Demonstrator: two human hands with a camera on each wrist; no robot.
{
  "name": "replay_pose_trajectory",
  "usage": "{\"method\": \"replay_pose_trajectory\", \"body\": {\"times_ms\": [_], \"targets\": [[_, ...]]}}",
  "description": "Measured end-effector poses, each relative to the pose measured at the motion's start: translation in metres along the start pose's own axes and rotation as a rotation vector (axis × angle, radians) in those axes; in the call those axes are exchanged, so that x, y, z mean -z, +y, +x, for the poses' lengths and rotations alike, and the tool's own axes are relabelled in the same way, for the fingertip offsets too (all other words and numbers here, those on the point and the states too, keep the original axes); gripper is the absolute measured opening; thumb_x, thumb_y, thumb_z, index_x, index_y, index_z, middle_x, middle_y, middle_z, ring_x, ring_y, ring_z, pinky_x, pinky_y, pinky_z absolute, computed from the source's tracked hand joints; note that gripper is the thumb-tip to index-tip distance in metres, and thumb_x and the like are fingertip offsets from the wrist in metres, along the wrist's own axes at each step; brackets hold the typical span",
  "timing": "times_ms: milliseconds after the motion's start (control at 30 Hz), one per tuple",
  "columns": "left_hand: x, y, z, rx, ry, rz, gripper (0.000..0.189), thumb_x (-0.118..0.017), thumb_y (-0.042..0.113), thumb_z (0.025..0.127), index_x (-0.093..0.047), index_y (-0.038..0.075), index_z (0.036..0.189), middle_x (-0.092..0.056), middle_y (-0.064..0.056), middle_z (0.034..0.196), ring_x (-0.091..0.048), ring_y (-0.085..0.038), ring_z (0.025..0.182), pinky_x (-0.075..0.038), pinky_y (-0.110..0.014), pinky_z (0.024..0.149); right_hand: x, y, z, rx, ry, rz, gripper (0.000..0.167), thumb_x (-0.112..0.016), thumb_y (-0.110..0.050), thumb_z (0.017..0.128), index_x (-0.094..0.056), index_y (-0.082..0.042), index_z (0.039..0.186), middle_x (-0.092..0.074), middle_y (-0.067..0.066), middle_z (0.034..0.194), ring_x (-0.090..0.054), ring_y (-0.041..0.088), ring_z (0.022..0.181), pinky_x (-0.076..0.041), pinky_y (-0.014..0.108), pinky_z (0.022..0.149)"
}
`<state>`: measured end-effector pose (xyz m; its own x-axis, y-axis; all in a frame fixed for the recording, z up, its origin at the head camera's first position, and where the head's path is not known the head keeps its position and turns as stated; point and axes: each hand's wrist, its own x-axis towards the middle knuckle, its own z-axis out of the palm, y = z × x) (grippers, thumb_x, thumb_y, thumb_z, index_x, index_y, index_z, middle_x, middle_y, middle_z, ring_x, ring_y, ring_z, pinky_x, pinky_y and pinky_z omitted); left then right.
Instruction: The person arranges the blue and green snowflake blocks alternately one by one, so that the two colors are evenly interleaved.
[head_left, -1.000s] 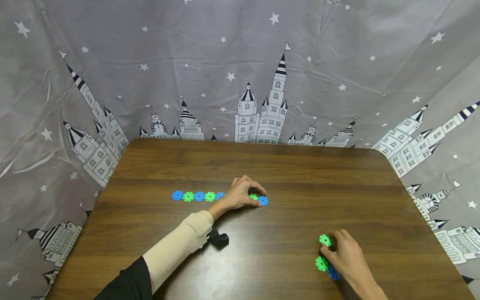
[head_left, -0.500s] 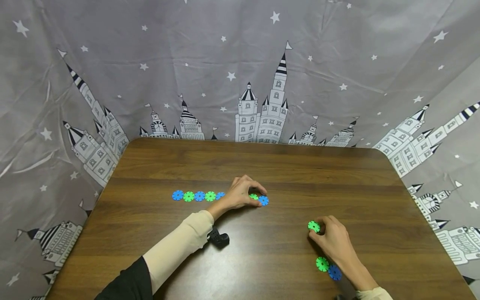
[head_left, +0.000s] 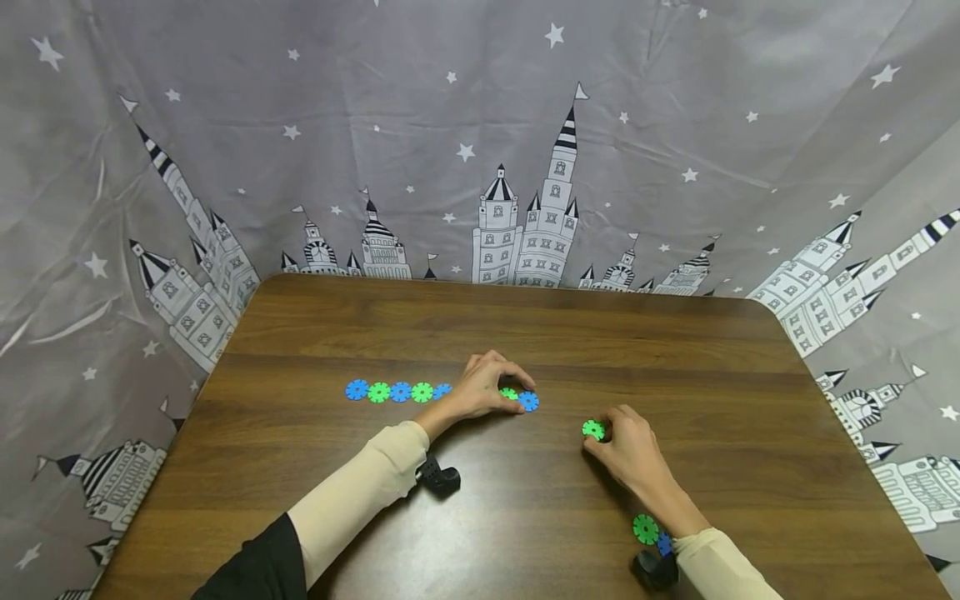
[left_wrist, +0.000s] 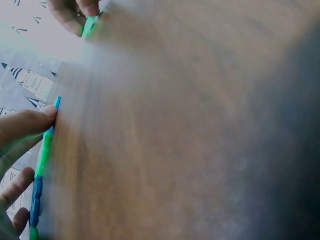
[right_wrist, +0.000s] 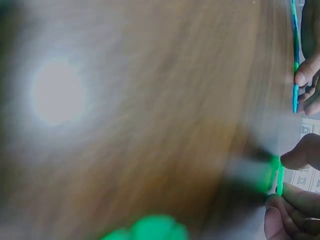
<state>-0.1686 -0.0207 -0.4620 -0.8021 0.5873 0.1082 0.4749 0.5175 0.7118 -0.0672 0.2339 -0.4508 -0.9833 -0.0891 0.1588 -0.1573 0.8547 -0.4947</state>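
Note:
A row of interlocking notched plastic discs, blue and green by turns, lies flat on the table; its left end is a blue disc (head_left: 357, 390). My left hand (head_left: 477, 389) covers part of the row and holds its right-end blue disc (head_left: 528, 402) between thumb and fingers. In the left wrist view, the thumb (left_wrist: 42, 118) touches that disc. My right hand (head_left: 628, 446) pinches a green disc (head_left: 593, 430) by its edge, right of the row. In the right wrist view this green disc (right_wrist: 280, 177) stands just above its reflection on the table.
Near my right forearm lie a loose green disc (head_left: 645, 529) and a blue disc (head_left: 664, 544), the latter partly hidden. Black wrist cameras (head_left: 438, 477) sit under both wrists. A grey curtain (head_left: 420, 125) printed with castles hangs behind the wooden table (head_left: 480, 325).
My right hand has carried the green disc left and away from me, from beside the loose discs toward the row's right end. My left hand stays in place on the row.

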Motion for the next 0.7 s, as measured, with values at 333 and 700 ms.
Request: {"method": "replay_pose_trajectory", "body": {"times_ms": [333, 700], "targets": [[0.001, -0.001, -0.001, -0.013, 0.003, 0.001, 0.032, -0.086, 0.023, 0.073, -0.076, 0.023, 0.104, -0.070, 0.011, 0.108, -0.047, -0.014, 0.105, -0.023, -0.045, 0.101, -0.015, -0.018, 0.022, 0.014, -0.021, 0.018, 0.023, -0.076, -0.011, 0.072, -0.071, 0.002, 0.091, -0.060, 0.008, 0.085, -0.056, 0.022, 0.077, -0.050, 0.041, 0.070], [0.001, 0.001, -0.001, -0.012, 0.005, -0.006, 0.032, -0.086, 0.022, 0.074, -0.076, 0.021, 0.104, -0.070, 0.010, 0.109, -0.047, -0.014, 0.104, -0.024, -0.043, 0.099, -0.025, -0.035, 0.041, -0.002, -0.068, 0.030, 0.026, -0.074, -0.011, 0.076, -0.070, 0.002, 0.099, -0.061, 0.010, 0.094, -0.060, 0.023, 0.081, -0.052, 0.039, 0.073]]}}
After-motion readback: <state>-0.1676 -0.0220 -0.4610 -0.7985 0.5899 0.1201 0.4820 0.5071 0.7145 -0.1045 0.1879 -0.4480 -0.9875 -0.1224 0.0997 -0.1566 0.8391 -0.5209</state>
